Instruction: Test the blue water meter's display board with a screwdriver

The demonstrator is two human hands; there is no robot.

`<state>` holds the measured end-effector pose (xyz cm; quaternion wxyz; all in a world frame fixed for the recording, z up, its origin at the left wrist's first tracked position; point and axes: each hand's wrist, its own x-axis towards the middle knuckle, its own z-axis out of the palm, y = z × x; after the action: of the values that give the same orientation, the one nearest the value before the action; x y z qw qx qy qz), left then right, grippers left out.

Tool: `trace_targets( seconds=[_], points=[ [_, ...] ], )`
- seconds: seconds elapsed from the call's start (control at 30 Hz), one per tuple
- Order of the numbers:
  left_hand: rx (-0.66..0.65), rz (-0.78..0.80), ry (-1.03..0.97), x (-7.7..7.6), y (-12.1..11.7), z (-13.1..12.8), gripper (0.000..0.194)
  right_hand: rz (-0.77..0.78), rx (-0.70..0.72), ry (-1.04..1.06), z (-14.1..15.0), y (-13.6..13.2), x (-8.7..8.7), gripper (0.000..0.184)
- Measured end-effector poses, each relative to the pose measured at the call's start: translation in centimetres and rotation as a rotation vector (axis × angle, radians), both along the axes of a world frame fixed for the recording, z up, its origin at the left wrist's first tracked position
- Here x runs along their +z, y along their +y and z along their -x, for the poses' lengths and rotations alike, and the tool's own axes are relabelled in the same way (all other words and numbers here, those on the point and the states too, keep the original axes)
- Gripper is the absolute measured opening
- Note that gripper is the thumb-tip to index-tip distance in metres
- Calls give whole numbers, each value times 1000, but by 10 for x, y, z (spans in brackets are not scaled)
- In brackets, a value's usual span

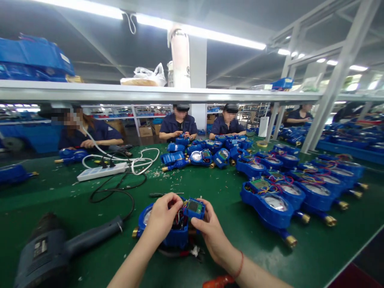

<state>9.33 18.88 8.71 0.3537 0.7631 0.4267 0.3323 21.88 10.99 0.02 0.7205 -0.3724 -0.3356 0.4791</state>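
Note:
My left hand point(162, 216) and my right hand point(210, 236) both grip a small blue electronics module point(194, 209) with a green circuit board or display face. Coloured wires run from it down into an open blue water meter point(177, 237) with a brass fitting, just below my hands. My fingers hide much of the meter's dial and its inside. A black-handled screwdriver point(163, 195) lies on the green mat point(228, 212) just beyond my left hand. A grey-blue heat gun point(51, 252) rests to my left.
Several blue meters with loose wires lie in rows to the right and in a heap ahead. A white power strip point(100, 172) with tangled cables sits at left. Co-workers in dark uniforms point(178, 124) sit across the bench. A white shelf point(150, 93) runs overhead.

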Motion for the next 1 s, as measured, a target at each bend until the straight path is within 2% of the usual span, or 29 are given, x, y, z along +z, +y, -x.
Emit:
trace_targets(
  seconds=[0.17,0.3,0.57,0.67,0.8,1.0],
  points=[
    [-38,57,-17,-4,10,-4,18,-3,-56,-98,-2,3,2,76],
    [-79,110,-31,-9,17,-9,18,-7,-84,-218,-13,7,7,81],
    [-117,137,-40,-11,16,-8,22,-25,-58,-354,-26,10,11,84],
    [-105,108,-28,-11,15,-7,24,-37,-55,-369,-25,10,10,84],
    [-87,-13,-4,-12,11,-7,41,-32,-51,-392,-24,9,11,83],
    [-68,-206,84,-17,7,-9,29,-28,-73,-436,-24,6,14,79]
  ],
)
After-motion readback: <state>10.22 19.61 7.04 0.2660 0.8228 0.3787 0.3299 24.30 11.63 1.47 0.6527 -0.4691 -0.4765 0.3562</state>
